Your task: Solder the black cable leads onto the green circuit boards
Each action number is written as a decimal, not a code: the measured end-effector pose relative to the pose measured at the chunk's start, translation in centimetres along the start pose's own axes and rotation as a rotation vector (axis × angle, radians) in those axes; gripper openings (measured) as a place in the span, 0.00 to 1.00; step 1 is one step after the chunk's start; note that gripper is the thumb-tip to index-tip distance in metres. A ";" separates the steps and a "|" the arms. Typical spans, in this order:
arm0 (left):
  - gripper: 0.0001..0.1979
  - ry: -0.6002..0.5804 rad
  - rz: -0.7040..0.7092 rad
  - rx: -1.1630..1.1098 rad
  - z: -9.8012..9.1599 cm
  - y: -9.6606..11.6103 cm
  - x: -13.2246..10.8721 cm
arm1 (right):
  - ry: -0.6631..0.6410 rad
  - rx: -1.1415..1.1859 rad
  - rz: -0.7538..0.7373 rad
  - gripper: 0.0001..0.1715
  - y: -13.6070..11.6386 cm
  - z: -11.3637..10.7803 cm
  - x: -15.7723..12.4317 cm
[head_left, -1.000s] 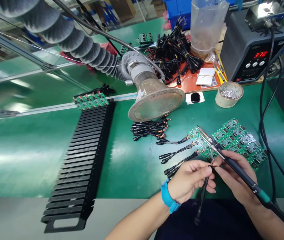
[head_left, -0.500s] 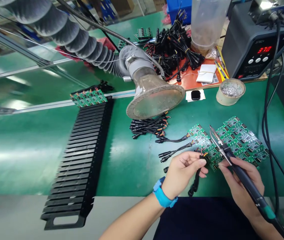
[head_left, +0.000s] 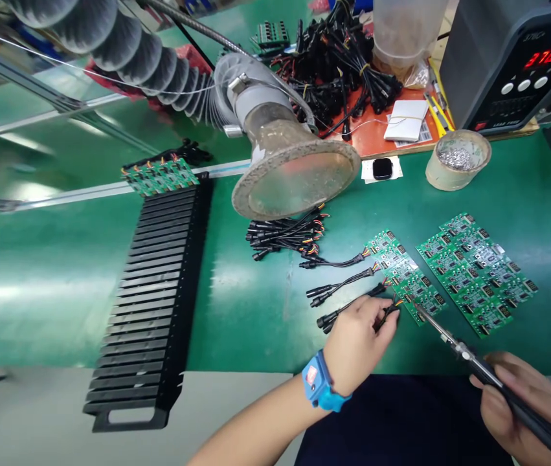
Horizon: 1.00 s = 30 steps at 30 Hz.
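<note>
Pinching a black cable (head_left: 386, 314) between the fingers of our left hand (head_left: 359, 340), we hold its coloured wire ends against the near edge of the narrow circuit board (head_left: 405, 275) on the green bench (head_left: 256, 317); our right hand (head_left: 518, 404), fingers clamped on the soldering iron (head_left: 479, 366), sets its tip just beside that board; another board panel (head_left: 476, 272) lies right of it.

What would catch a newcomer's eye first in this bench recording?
Probably the big grimy fume-extraction funnel on its ribbed hose, hanging over the middle of the green bench. Below it, the left hand pins a black cable to a green circuit board while the right hand aims a soldering iron at it.
</note>
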<state>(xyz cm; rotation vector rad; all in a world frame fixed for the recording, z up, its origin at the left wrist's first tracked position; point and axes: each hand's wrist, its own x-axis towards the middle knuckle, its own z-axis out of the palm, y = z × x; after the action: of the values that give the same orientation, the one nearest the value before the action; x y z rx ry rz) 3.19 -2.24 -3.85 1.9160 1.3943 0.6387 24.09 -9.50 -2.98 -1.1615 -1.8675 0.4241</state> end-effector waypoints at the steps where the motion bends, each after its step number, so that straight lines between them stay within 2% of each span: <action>1: 0.07 0.005 0.006 0.006 0.0 0.0 0.1 | -0.016 -0.005 0.005 0.21 0.0 0.0 0.0; 6: 0.07 0.012 -0.001 0.004 0.1 -0.1 0.2 | -0.008 -0.015 0.047 0.19 0.3 0.8 -0.3; 13: 0.06 0.007 -0.035 0.010 0.1 0.0 0.2 | 0.084 0.005 0.121 0.30 0.0 1.9 -0.6; 21: 0.07 0.008 -0.039 0.017 0.2 0.1 0.2 | 0.068 0.008 0.144 0.31 0.0 2.1 -0.8; 27: 0.07 0.014 -0.036 0.023 0.2 0.0 0.2 | 0.092 -0.050 0.138 0.25 0.4 1.6 -2.2; 30: 0.06 0.015 -0.022 0.031 0.1 0.1 0.3 | 0.111 -0.089 0.143 0.20 0.4 1.4 -1.7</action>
<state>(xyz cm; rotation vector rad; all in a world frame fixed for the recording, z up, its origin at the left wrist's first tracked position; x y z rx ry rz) 3.41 -2.03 -3.87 1.9210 1.4408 0.6261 23.49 -10.55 -4.84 -1.3566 -1.7293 0.3510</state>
